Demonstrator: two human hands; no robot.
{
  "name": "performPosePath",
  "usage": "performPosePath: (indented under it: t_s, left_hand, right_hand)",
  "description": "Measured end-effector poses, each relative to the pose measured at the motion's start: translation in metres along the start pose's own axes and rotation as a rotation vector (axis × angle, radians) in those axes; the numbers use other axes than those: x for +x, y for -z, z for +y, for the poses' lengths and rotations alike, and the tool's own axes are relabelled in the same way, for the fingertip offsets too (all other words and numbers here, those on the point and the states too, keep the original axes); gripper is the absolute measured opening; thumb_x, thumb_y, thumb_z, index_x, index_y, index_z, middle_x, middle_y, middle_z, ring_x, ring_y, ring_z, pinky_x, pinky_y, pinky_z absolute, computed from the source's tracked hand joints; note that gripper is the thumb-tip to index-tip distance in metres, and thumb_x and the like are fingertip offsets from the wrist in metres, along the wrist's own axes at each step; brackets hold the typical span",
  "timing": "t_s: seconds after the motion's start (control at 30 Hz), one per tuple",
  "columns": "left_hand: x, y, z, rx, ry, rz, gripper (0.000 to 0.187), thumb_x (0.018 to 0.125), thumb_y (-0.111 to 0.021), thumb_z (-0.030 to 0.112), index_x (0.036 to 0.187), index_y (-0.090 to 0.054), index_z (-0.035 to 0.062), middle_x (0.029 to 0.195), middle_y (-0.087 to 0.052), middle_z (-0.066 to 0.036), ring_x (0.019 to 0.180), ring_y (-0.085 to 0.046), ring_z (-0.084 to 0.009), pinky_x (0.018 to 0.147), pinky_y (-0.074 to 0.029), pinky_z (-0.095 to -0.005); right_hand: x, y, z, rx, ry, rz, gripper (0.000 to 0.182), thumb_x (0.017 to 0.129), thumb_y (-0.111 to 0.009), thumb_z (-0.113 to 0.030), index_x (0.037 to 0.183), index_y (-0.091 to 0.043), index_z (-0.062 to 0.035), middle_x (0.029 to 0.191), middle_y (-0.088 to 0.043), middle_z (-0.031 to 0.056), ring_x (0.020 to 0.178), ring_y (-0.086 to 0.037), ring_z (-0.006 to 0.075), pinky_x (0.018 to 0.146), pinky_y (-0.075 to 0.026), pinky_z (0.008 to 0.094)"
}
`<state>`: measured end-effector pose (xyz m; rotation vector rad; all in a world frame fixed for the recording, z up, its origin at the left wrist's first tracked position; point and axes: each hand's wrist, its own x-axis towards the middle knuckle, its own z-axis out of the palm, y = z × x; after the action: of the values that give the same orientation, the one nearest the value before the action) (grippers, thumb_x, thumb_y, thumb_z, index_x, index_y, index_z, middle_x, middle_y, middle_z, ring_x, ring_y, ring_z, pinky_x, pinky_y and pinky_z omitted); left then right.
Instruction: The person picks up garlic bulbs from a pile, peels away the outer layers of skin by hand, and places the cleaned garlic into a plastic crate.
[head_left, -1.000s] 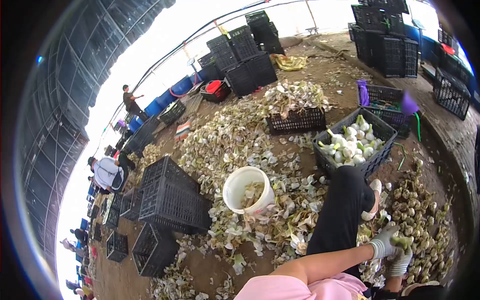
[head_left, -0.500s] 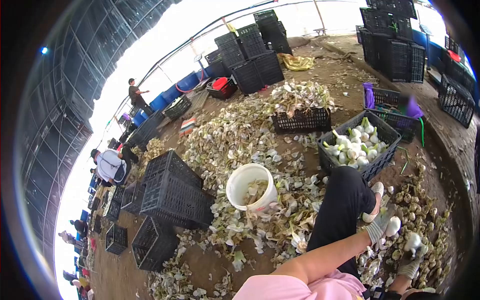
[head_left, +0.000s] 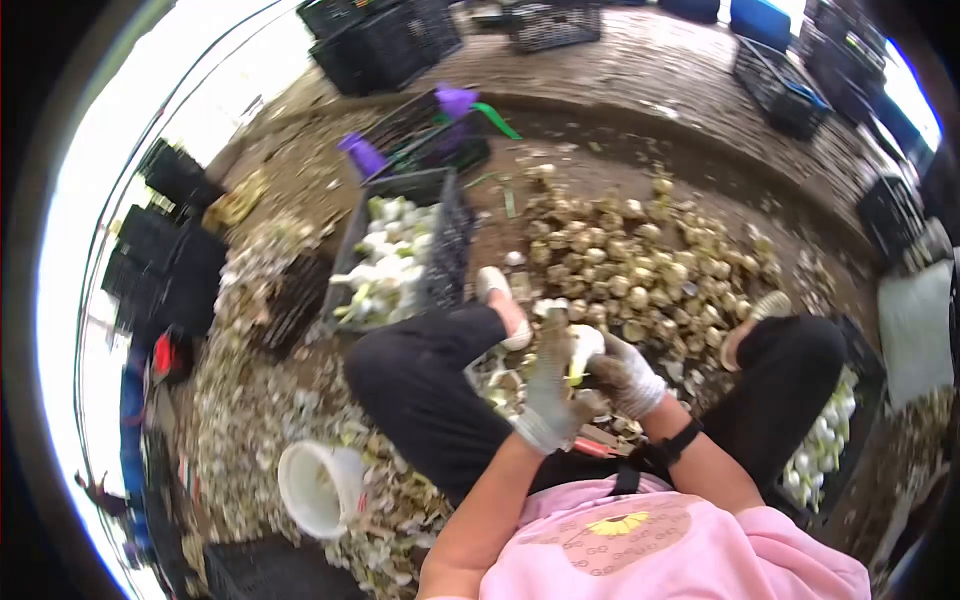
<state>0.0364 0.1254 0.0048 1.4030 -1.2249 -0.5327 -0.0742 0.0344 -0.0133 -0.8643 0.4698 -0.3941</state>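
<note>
My left hand (head_left: 550, 385), in a grey-white glove and blurred, is closed on a white garlic bulb (head_left: 549, 306) at its fingertips. Beside it, my right hand (head_left: 625, 375), gloved and with a black band at the wrist, grips another white bulb (head_left: 585, 348) whose green stem points down between the hands. Below them, near my lap, lies a red-handled tool (head_left: 595, 447). Beyond both hands spreads a heap of brownish garlic bulbs (head_left: 640, 260) on the ground between my feet.
To the left stands a black crate (head_left: 455, 240) of cleaned white bulbs; another crate (head_left: 868, 400) with bulbs is by my right knee. A white bucket (head_left: 320, 485) stands among husks (head_left: 250, 400) at lower left. A crate (head_left: 430, 140) with purple pieces is behind.
The view has swung right and down to the heap. My hands, apart before with a bulb at each, are now close together in front of my lap.
</note>
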Motion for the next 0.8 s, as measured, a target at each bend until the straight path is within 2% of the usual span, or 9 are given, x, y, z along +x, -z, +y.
performPosePath:
  t_s: [0.17,0.2,0.27,0.33,0.43,0.53,0.6,0.63,0.8]
  left_hand:
    - [0.013,0.031,0.022,0.302,0.039,0.021,0.042,0.077,-0.066,0.025,0.107,-0.057,-0.0025,0.104,-0.058,-0.015,0.085,-0.060,-0.0241,0.076,-0.048,-0.0323]
    - [0.025,0.032,0.039,0.414,-0.140,0.057,0.017,0.076,-0.066,0.011,0.085,-0.062,-0.0027,0.083,-0.062,-0.011,0.071,-0.061,-0.0213,0.066,-0.048,-0.0308]
    - [0.014,0.026,0.015,-0.225,0.145,0.027,0.009,0.083,-0.055,0.007,0.086,-0.059,-0.0001,0.071,-0.060,-0.009,0.067,-0.058,-0.0166,0.058,-0.045,-0.0278]
    - [0.011,0.034,-0.007,0.517,-0.150,-0.117,0.011,0.078,-0.054,0.009,0.082,-0.059,0.0006,0.068,-0.058,-0.010,0.060,-0.057,-0.0206,0.057,-0.045,-0.0284]
    - [0.014,0.022,-0.012,0.920,0.061,-0.149,0.013,0.068,-0.058,0.015,0.075,-0.063,0.0046,0.069,-0.061,-0.014,0.068,-0.062,-0.0287,0.062,-0.049,-0.0408]
    - [0.013,0.029,0.004,0.866,0.061,-0.019,0.012,0.071,-0.058,0.016,0.076,-0.061,0.0060,0.072,-0.062,-0.013,0.068,-0.062,-0.0293,0.060,-0.049,-0.0394]
    - [0.016,0.035,0.007,0.545,0.459,0.102,0.014,0.068,-0.061,0.015,0.081,-0.064,0.0080,0.076,-0.063,-0.013,0.080,-0.061,-0.0303,0.068,-0.048,-0.0385]
    - [0.014,0.033,-0.015,0.369,0.389,0.237,0.015,0.068,-0.062,0.016,0.080,-0.062,0.0067,0.073,-0.061,-0.014,0.074,-0.061,-0.0304,0.064,-0.047,-0.0386]
    - [0.002,0.039,-0.025,0.151,0.425,0.409,0.014,0.073,-0.062,0.016,0.078,-0.056,0.0045,0.069,-0.059,-0.014,0.062,-0.057,-0.0249,0.057,-0.045,-0.0343]
  right_hand:
    - [-0.005,-0.003,-0.019,-0.188,0.006,0.082,0.049,0.077,-0.063,-0.013,0.119,-0.045,0.0026,0.106,-0.057,0.0087,0.094,-0.055,0.0138,0.079,-0.046,0.0259]
    - [-0.003,-0.004,-0.019,-0.244,-0.026,0.074,0.049,0.077,-0.063,-0.013,0.120,-0.044,0.0026,0.106,-0.057,0.0089,0.095,-0.055,0.0141,0.080,-0.046,0.0261]
    - [0.003,0.000,-0.005,-0.356,0.080,0.058,0.048,0.076,-0.063,-0.011,0.119,-0.045,0.0023,0.106,-0.057,0.0094,0.094,-0.056,0.0143,0.079,-0.047,0.0261]
    - [0.003,-0.004,0.001,-0.205,0.053,0.025,0.051,0.077,-0.057,-0.004,0.125,-0.039,0.0015,0.108,-0.056,0.0108,0.094,-0.057,0.0180,0.079,-0.048,0.0288]
    - [0.007,0.013,0.028,-0.001,0.029,-0.056,0.061,0.080,-0.061,-0.013,0.131,-0.030,-0.0036,0.116,-0.052,0.0108,0.103,-0.053,0.0222,0.087,-0.046,0.0333]
    - [0.017,0.026,0.044,0.078,-0.022,-0.167,0.060,0.079,-0.062,-0.015,0.130,-0.031,-0.0042,0.122,-0.048,0.0108,0.109,-0.049,0.0250,0.094,-0.041,0.0364]
    - [0.014,0.011,0.035,0.436,-0.132,-0.184,0.058,0.081,-0.058,-0.012,0.131,-0.029,-0.0030,0.126,-0.043,0.0142,0.111,-0.048,0.0288,0.095,-0.039,0.0396]
    - [0.019,0.022,0.041,-0.197,0.181,-0.206,0.053,0.082,-0.056,-0.014,0.129,-0.033,-0.0045,0.121,-0.047,0.0136,0.108,-0.050,0.0266,0.091,-0.043,0.0374]
    - [0.008,0.037,0.035,0.203,0.032,-0.288,0.049,0.082,-0.059,-0.022,0.124,-0.038,-0.0060,0.112,-0.052,0.0143,0.095,-0.057,0.0240,0.073,-0.053,0.0342]
